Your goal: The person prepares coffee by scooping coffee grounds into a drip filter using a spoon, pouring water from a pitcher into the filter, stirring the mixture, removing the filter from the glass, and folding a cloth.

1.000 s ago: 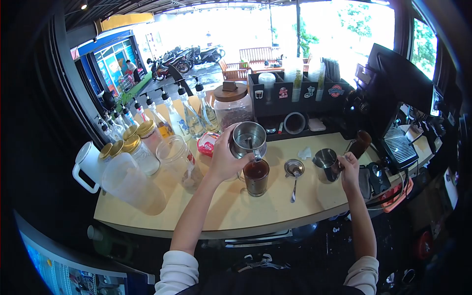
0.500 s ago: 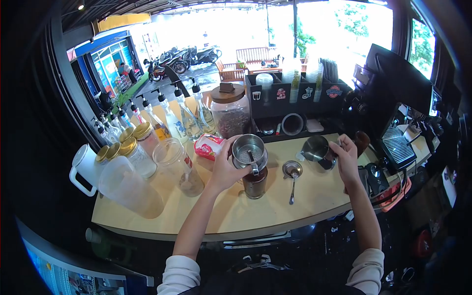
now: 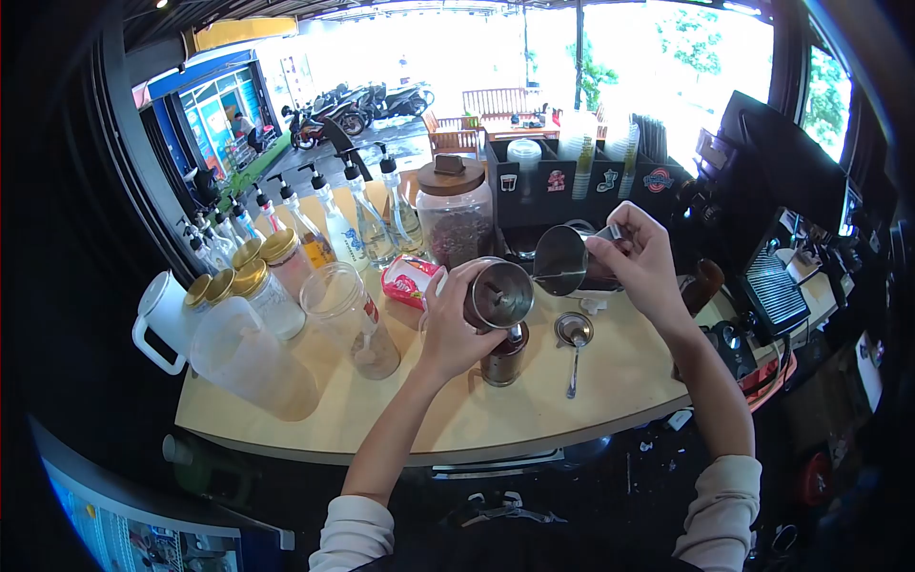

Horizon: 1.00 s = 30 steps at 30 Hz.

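Note:
My left hand (image 3: 456, 326) is wrapped round a metal cup (image 3: 503, 294), held above a glass of dark brown liquid (image 3: 502, 365) on the counter. With its fingers closed on the handle, my right hand (image 3: 640, 259) holds a steel pitcher (image 3: 561, 260) tilted toward the cup, its lip close to the cup's rim. A thin streak shows between the two; whether it is liquid is hard to tell. To the right of the glass, a spoon (image 3: 573, 372) rests on a small round metal dish (image 3: 574, 329).
Left on the counter (image 3: 448, 419) are a clear jar (image 3: 348, 319), a frosted pitcher (image 3: 253, 357), gold-lidded jars (image 3: 257, 286) and pump bottles (image 3: 334, 224). Behind stand a wooden-lidded jar (image 3: 455, 214) and a black cup rack (image 3: 581, 181). A machine (image 3: 774, 286) is at right.
The steel pitcher has risen and moved left beside the metal cup, and it is now tilted. My left hand has shifted slightly right and tipped the cup.

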Each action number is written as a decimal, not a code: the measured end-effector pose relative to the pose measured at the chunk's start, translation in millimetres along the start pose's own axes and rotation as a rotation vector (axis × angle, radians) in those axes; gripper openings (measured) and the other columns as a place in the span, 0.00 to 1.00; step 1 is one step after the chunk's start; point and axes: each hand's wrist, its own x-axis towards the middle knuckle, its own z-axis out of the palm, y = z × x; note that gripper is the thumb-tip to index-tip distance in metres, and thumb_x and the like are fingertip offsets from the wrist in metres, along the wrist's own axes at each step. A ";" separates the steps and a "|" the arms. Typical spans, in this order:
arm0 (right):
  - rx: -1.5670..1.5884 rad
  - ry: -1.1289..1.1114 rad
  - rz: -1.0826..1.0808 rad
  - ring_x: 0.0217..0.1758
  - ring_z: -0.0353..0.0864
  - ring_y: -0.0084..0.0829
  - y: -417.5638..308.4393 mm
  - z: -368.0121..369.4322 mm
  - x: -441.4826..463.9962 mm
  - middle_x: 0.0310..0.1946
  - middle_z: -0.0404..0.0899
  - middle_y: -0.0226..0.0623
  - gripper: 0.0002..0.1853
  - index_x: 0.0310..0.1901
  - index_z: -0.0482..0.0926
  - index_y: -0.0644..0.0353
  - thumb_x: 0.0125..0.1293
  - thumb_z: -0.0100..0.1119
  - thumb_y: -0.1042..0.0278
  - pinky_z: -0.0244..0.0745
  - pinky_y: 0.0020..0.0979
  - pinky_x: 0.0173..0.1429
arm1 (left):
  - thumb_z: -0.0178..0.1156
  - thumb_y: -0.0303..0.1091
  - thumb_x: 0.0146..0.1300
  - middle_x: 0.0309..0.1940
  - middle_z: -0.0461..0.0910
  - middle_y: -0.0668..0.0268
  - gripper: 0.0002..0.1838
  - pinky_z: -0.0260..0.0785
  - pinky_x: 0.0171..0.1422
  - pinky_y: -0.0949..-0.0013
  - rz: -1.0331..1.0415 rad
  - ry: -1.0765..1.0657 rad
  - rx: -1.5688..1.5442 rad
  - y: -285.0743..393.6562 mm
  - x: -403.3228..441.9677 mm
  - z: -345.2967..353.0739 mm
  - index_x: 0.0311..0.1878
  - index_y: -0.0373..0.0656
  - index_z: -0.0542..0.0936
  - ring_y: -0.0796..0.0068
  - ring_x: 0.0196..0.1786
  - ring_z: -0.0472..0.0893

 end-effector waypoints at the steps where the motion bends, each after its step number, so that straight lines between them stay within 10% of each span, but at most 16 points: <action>1: -0.059 -0.016 -0.009 0.27 0.59 0.07 -1.3 2.4 1.2 0.24 0.59 0.20 0.11 0.31 0.67 0.62 0.61 0.62 0.78 0.78 0.15 0.32 | 0.74 0.39 0.36 0.57 0.73 0.67 0.43 0.46 0.73 0.50 0.019 -0.008 0.053 1.7 0.5 -1.1 0.61 0.48 0.68 0.66 0.62 0.72; 30: -0.158 0.022 0.020 0.30 0.69 0.11 6.8 10.9 20.6 0.25 0.63 0.22 0.11 0.31 0.66 0.63 0.62 0.61 0.77 0.83 0.18 0.35 | 0.76 0.51 0.35 0.54 0.76 0.67 0.44 0.56 0.64 0.55 -0.056 -0.014 0.139 4.6 0.0 -12.3 0.59 0.48 0.72 0.65 0.57 0.75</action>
